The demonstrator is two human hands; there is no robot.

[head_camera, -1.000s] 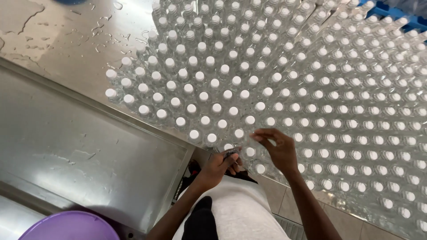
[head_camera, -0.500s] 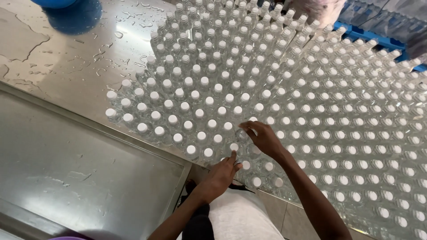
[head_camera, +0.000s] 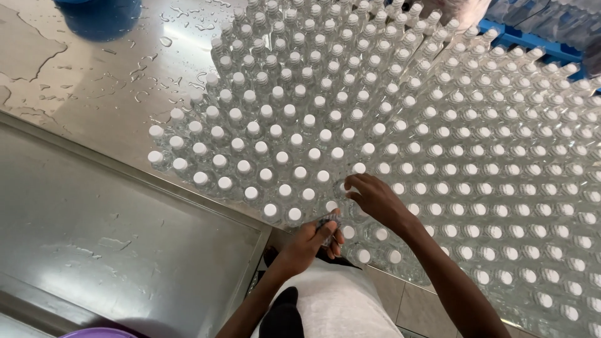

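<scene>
Left hand (head_camera: 311, 239) is curling its fingers around a small dark object (head_camera: 327, 223) at the near edge of the bottles, thumb and fingertips pressed onto it; what the object is cannot be told. Right hand (head_camera: 374, 199) is reaching in just beside it, with its fingers bent and pinching at the top of one clear plastic bottle (head_camera: 346, 188) in the front rows; whether they are gripping the white cap itself is hidden by the fingers. That bottle is standing upright among a dense mass of identical capped bottles (head_camera: 438, 138), packed touching one another and covering most of the wet steel table (head_camera: 87, 81). Water drops and puddles are lying on the bare metal to the left of the bottles. A blue tub (head_camera: 100, 15) is sitting at the far left edge. Nearer the person, a sunken steel tray (head_camera: 113, 244) is running along the table's side, and a purple rim (head_camera: 100, 333) is showing at the bottom edge.
</scene>
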